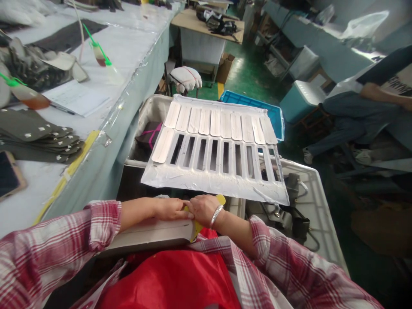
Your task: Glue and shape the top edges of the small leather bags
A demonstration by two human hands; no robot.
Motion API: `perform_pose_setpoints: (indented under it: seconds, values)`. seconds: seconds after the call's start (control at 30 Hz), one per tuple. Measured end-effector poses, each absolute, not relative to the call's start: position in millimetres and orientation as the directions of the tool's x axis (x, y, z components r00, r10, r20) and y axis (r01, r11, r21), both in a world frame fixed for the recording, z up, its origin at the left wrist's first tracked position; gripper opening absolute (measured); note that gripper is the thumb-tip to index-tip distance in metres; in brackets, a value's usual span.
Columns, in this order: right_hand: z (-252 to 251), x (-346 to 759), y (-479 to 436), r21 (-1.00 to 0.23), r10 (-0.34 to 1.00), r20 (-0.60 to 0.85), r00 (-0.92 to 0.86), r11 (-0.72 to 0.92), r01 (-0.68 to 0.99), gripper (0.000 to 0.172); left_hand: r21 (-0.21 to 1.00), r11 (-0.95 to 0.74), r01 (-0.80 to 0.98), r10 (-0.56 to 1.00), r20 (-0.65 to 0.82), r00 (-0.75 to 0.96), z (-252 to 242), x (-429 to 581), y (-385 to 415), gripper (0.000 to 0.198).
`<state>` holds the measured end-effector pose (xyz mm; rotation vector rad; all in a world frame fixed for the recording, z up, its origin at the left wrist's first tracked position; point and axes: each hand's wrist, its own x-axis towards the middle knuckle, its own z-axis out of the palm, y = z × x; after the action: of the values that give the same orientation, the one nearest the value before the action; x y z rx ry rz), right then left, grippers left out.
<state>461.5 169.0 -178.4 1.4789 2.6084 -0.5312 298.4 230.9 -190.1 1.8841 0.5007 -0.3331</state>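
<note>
My right hand (pixel 206 209), with a silver bracelet at the wrist, is closed around a flat yellow tool (pixel 221 199). One rounded end of it sticks out above the hand; its lower part shows below the fingers. My left hand (pixel 170 209) lies over a pale, grey-edged panel (pixel 154 231) close to my lap, fingers stretched toward my right hand. The fingertips of both hands meet at the yellow tool, and what lies under them is hidden. In front is a white slotted frame (pixel 206 182), its upper row covered by pale oblong strips (pixel 215 123), with one more strip (pixel 162 145) at lower left.
The frame rests across pale plastic bins (pixel 317 180) holding dark bag-like pieces (pixel 273 216). A long table (pixel 128 56) at left carries stacked grey pieces (pixel 35 137), glue bottles (pixel 111 71) and a phone (pixel 11 175). A blue crate (pixel 257 112) stands behind; another person (pixel 354 103) sits at right.
</note>
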Motion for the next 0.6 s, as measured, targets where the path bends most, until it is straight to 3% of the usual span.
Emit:
perform_pose_setpoints:
  seconds: [0.3,0.47,0.53,0.6]
  values:
    - [-175,446,175,-0.259,0.814,-0.19,-0.549,0.497,0.828,0.037,0.667,-0.5,0.553,0.391,-0.396,0.831,-182,276,220,0.063]
    - [-163,439,186,-0.265,0.734,-0.244,-0.634,0.578,0.772,0.031,0.532,-0.533,0.657,0.467,-0.463,0.754,-155,265,206,0.078]
    - [-162,451,189,-0.293,0.773,-0.277,-0.57,0.497,0.817,0.029,0.529,-0.512,0.677,0.47,-0.487,0.736,-145,258,198,0.084]
    - [-165,475,187,-0.334,0.865,-0.279,-0.416,0.319,0.887,0.026,0.491,-0.524,0.696,0.497,-0.487,0.718,-140,249,188,0.091]
